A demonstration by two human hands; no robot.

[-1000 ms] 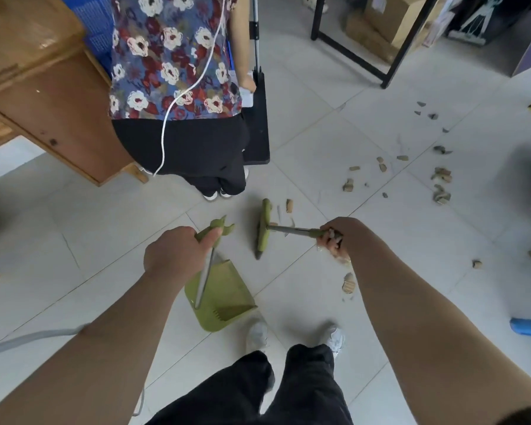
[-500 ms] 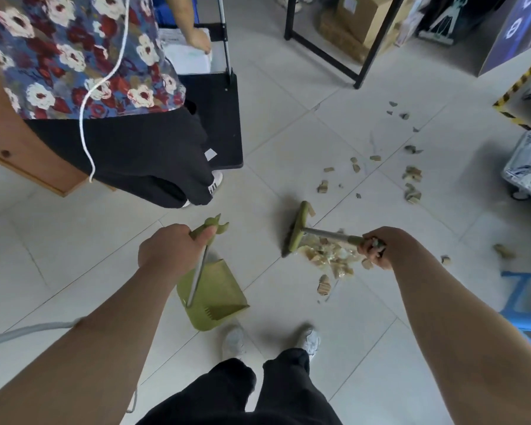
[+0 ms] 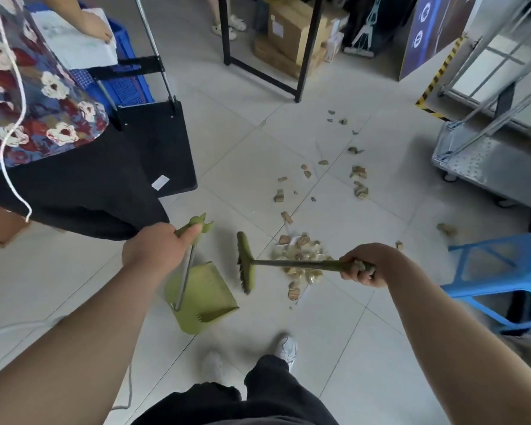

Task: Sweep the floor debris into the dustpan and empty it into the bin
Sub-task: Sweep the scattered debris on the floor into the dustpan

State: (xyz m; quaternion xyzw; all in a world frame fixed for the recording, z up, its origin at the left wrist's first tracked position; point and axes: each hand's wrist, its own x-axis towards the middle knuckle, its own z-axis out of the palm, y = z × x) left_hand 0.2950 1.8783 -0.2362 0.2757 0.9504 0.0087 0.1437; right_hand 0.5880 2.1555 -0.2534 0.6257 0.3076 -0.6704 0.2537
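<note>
Head view: green dustpan (image 3: 206,289) is gripped by left hand (image 3: 154,250), broom (image 3: 247,266) by right hand (image 3: 365,265). Debris (image 3: 301,257) is bordered by bare tile (image 3: 242,154).

The dustpan (image 3: 203,302) and the broom (image 3: 246,262) are the same olive green. The debris (image 3: 301,256) is tan and beige against the pale grey floor tiles (image 3: 365,348). The stool (image 3: 503,262) and the crate (image 3: 129,84) are bright blue. The floral top (image 3: 49,96) shows red and white blooms on blue. The trolley deck (image 3: 163,148) is black; the hazard tape (image 3: 439,73) is striped yellow and black. The trousers (image 3: 273,400) are black and the shoes (image 3: 285,348) white.
</note>
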